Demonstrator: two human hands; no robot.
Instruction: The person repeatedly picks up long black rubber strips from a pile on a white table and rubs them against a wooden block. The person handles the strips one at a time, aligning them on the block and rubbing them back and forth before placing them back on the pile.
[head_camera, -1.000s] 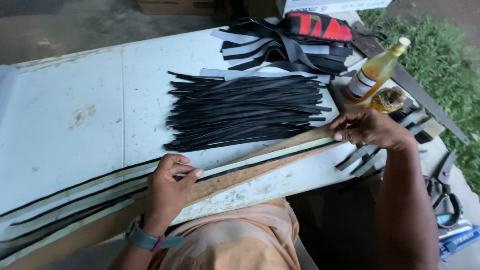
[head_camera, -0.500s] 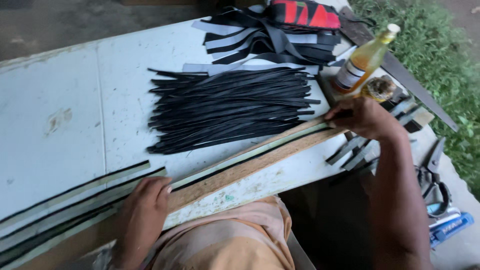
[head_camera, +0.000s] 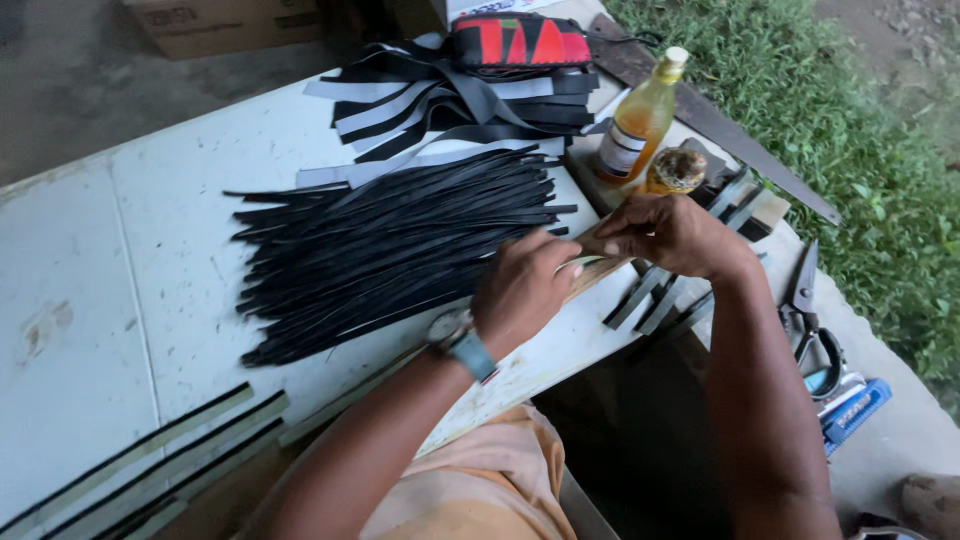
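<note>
My left hand (head_camera: 525, 290), with a watch on the wrist, lies curled over the right end of a long wooden slat (head_camera: 598, 272) at the front edge of the white table (head_camera: 120, 260). My right hand (head_camera: 668, 235) pinches the same end, fingertips nearly touching the left hand. Just behind both hands lies a big pile of thin black strips (head_camera: 390, 250). How the slat runs under my left forearm is hidden.
Wider black and grey strips (head_camera: 450, 100) and a red-and-black pouch (head_camera: 520, 40) lie at the back. An amber bottle (head_camera: 640, 118) and a small jar (head_camera: 676, 170) stand right of the pile. Shears (head_camera: 802, 300), a blue tool (head_camera: 852, 410) and grass lie to the right. Long pale strips (head_camera: 150, 460) lie front left.
My left hand has slid right along the slat, from its left part up to my right hand. The right hand has stayed at the slat's end.
</note>
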